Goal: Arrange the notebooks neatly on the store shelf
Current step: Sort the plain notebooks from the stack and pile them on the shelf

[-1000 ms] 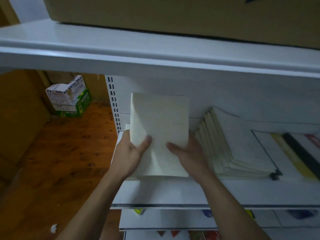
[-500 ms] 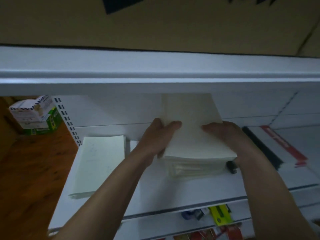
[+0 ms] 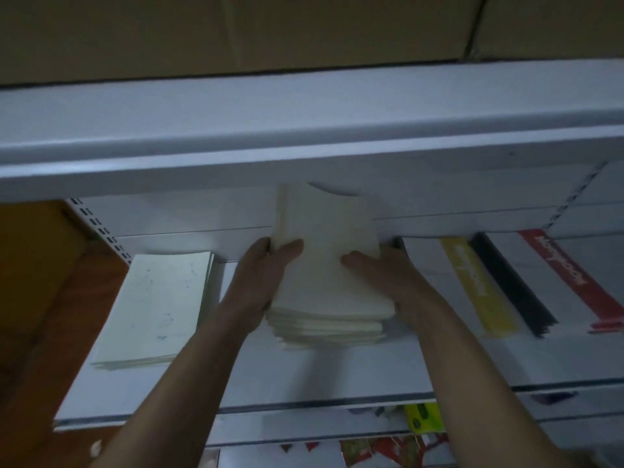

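Note:
A thick stack of cream notebooks [image 3: 329, 265] stands in the middle of the white shelf [image 3: 304, 376]. My left hand [image 3: 260, 282] grips its left side with the thumb on the top cover. My right hand [image 3: 385, 271] holds the right side, thumb also on top. The top notebooks are tilted up against the shelf's back wall, and the lower ones lie a little fanned out at the front. A second, thinner pile of pale notebooks [image 3: 158, 305] lies flat at the shelf's left end, apart from my hands.
Flat notebooks with a yellow spine [image 3: 472, 282], a black spine [image 3: 510, 282] and a red spine [image 3: 570, 275] lie to the right. The upper shelf [image 3: 304, 130] overhangs closely, with cardboard boxes [image 3: 304, 28] on it. Colourful items [image 3: 422, 417] sit on the shelf below.
My hands carried notebooks from the shelf's left end to the stack in the middle. The view has shifted right and closer, and a thin pile stays at the left.

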`<state>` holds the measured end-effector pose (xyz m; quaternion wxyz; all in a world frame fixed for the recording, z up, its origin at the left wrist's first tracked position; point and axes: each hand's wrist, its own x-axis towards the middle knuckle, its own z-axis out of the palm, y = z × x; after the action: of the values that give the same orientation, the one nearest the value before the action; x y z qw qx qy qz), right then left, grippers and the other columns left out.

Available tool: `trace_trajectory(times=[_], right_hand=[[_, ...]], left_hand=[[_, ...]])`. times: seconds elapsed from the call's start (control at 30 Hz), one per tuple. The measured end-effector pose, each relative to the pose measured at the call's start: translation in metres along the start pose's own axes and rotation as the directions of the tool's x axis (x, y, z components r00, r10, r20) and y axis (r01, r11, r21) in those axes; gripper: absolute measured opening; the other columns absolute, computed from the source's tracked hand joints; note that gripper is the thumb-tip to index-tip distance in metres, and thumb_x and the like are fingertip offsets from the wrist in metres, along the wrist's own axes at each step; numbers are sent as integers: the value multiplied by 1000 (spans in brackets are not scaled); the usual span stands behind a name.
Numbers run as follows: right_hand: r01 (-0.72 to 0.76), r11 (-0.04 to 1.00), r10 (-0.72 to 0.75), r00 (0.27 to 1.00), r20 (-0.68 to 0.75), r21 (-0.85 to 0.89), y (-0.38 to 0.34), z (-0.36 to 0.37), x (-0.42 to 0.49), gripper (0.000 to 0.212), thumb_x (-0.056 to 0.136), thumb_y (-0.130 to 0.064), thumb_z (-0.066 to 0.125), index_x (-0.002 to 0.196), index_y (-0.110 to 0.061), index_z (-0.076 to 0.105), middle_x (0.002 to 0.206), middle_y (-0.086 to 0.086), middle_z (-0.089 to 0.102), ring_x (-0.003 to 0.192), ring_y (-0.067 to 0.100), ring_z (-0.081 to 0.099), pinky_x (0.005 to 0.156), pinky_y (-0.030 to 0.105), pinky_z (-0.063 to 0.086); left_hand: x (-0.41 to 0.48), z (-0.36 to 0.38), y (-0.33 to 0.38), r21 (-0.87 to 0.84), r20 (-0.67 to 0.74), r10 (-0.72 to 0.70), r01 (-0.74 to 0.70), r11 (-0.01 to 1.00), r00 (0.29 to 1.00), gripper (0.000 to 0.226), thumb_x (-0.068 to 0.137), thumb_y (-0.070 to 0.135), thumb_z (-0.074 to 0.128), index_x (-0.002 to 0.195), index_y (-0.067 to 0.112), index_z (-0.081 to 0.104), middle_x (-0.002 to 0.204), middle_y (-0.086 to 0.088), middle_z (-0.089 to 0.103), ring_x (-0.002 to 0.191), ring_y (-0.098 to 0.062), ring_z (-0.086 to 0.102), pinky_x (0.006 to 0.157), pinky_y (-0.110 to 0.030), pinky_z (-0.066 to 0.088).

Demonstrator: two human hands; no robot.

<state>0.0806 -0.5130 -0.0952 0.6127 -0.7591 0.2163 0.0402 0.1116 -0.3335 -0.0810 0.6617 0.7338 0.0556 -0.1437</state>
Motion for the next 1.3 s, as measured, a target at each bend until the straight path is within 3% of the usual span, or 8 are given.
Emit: trace_trajectory(times=[0.17,0.23,0.3,0.47,0.77,1.03,1.23,1.3], right_hand=[[12,997,-18,997,81,73,10,1,-1,17,86,-19,66,73,-27,60,69,-17,61,44,-10,56,40,6,40],[10,993,-18,997,72,114,11,3,0,3,83,-22,69,84,-24,67,77,-14,66,59,-7,63,49,9,47],[6,996,-13,996,83,89,14,8,5,33,74,-35,71,104,-21,70,93,-7,72,84,8,69,73,22,57],[37,999,-35,998,53,-38,24,20,20,82,50,-64,62,122,-25,59,120,1,62,117,26,56,98,46,48],[85,982,-83,996,19,-166,24,32,16,107,49,-73,52,143,-24,38,146,-1,44,132,26,42,108,47,36],[5,982,-17,998,62,189,25,5,1,38,78,-47,68,112,-38,55,114,-11,60,97,14,61,83,33,50],[-189,908,126,974,187,373,33,5,-5,82,58,-56,80,130,-24,58,118,-2,69,107,20,65,101,40,47],[-187,885,118,976,184,427,30,3,-5,58,71,-45,78,122,-19,64,112,2,72,106,23,65,101,41,47]], left_hand=[[-8,2,0,-49,-7,26,-26,998,1000,28,90,23,62,117,18,61,101,-5,73,84,-18,70,75,-32,56],[-4,0,-3,-115,-14,63,-64,991,998,61,91,21,61,140,43,30,97,8,70,88,-16,69,76,-33,55],[0,-3,-8,-165,-7,56,-56,985,998,83,92,23,60,147,50,3,98,14,64,94,-16,68,78,-33,55],[0,-10,-16,-244,125,-20,50,968,992,37,93,24,51,125,8,59,108,-12,72,93,-26,70,79,-36,56],[7,-23,-36,-395,163,-47,109,912,985,37,94,26,49,123,6,60,110,-13,71,95,-25,70,70,-29,58],[3,-18,-26,-344,154,-53,104,933,987,42,92,33,54,126,9,60,114,-11,70,103,-26,67,88,-37,53],[2,-9,-21,-321,199,-91,152,935,976,28,92,36,55,103,14,69,95,-6,76,82,-20,72,79,-35,53],[3,-3,-24,-309,183,-103,156,938,978,32,91,39,56,110,15,67,100,-5,75,86,-19,72,80,-34,53]])
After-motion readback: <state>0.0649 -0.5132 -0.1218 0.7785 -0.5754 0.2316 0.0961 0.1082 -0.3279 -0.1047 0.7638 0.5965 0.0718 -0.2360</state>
